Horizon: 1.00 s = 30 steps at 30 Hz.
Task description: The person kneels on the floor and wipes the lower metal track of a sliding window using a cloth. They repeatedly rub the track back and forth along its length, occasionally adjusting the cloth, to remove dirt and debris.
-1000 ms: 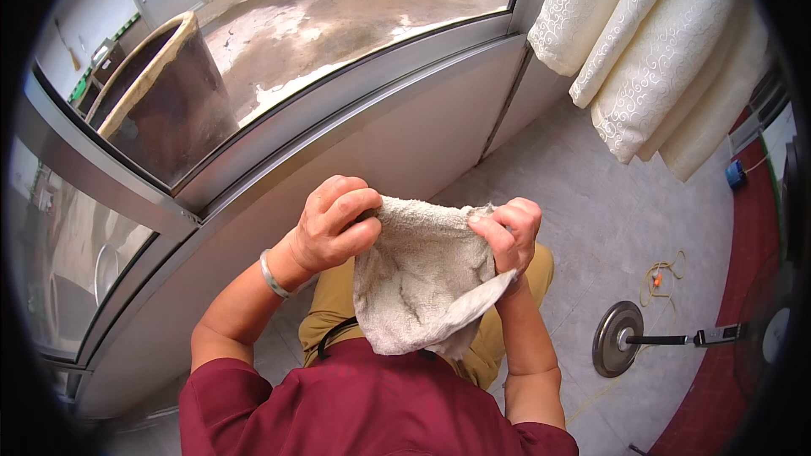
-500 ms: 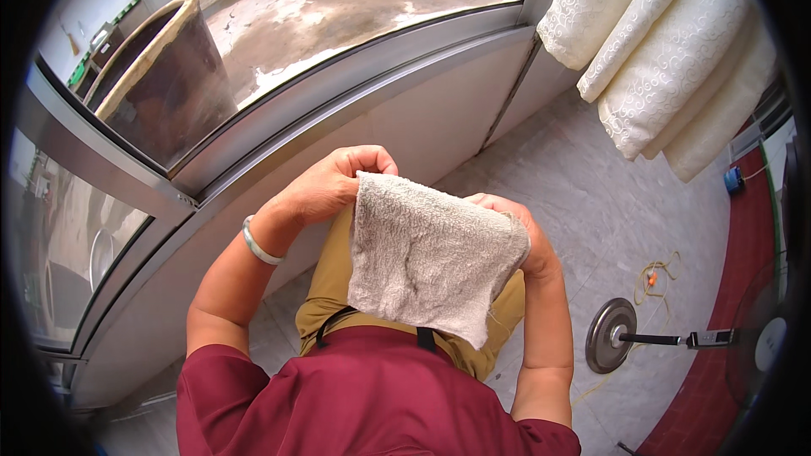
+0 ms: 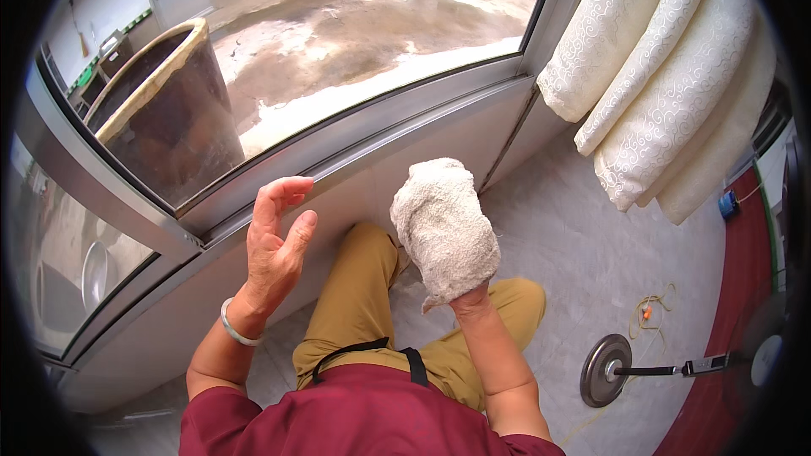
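Note:
A beige-grey terry cloth [image 3: 448,228] covers my right hand like a mitt, raised above my right knee. Only the heel of my right hand [image 3: 471,297] and the wrist show below the cloth. My right fingers are hidden under it, and whether they grip it cannot be seen. One corner of the cloth hangs loose beside the wrist. My left hand [image 3: 277,241] is held up to the left, apart from the cloth, with nothing in it. Its fingers bend slightly and its thumb stands away from them. A pale bangle [image 3: 240,323] circles my left wrist.
Ahead is a metal-framed window [image 3: 355,131], with a large brown jar [image 3: 173,105] outside. A cream curtain [image 3: 650,76] hangs at the upper right. A round metal weight on a bar [image 3: 606,370] and a yellow cord [image 3: 655,312] are on the grey floor at right.
My left hand has let go of the cloth and moved left. The cloth, earlier stretched flat between both hands, now wraps over my right hand, which has risen and moved inward.

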{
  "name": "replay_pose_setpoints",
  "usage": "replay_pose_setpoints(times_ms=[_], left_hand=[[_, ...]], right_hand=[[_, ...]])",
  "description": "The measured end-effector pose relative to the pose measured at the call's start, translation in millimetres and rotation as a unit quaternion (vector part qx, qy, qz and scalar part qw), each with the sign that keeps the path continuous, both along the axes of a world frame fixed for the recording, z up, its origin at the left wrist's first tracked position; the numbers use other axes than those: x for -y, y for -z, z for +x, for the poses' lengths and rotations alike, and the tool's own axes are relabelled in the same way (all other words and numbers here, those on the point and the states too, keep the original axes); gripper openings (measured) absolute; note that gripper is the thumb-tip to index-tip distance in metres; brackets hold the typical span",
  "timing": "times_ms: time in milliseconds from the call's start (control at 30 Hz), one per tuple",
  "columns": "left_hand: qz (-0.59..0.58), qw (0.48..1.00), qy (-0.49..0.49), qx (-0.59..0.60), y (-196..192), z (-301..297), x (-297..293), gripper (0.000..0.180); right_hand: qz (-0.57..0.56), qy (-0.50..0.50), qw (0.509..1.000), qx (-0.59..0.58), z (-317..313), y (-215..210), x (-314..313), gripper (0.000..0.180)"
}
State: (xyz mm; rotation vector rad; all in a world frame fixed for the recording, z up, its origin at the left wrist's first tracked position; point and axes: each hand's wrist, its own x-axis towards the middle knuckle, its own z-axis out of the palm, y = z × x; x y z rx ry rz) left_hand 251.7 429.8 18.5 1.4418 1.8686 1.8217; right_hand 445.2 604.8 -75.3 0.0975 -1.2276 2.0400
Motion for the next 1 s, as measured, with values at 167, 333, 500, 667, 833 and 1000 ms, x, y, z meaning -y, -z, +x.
replay_pose_setpoints(times_ms=[167,333,500,667,833,1000], left_hand=[[0.176,0.97,-0.077,-0.151,-24.0,-1.4,-11.9,0.032],[-0.012,0.976,-0.053,-0.212,-11.9,-32.3,-58.4,0.025],[-0.132,0.933,-0.033,-0.334,9.0,-31.4,-88.5,0.039],[-0.192,0.841,-0.054,-0.502,21.9,-32.4,-96.1,0.069],[-0.25,0.684,-0.102,-0.677,37.2,-43.4,-120.5,0.062],[-0.232,0.701,-0.148,-0.658,38.7,-30.3,-172.5,0.021]], right_hand=[[0.52,0.461,0.701,0.159,-111.3,-72.6,13.4,0.067],[0.558,0.389,0.698,0.223,-153.6,-21.6,11.7,0.069],[0.185,0.034,0.979,0.083,-101.8,-29.8,-43.1,0.058],[0.059,0.243,0.956,0.154,-30.7,8.5,-76.3,0.026],[0.115,0.193,0.91,0.348,46.4,110.3,-84.7,0.005],[0.07,0.229,0.869,0.432,83.0,180.6,-84.9,0.007]])
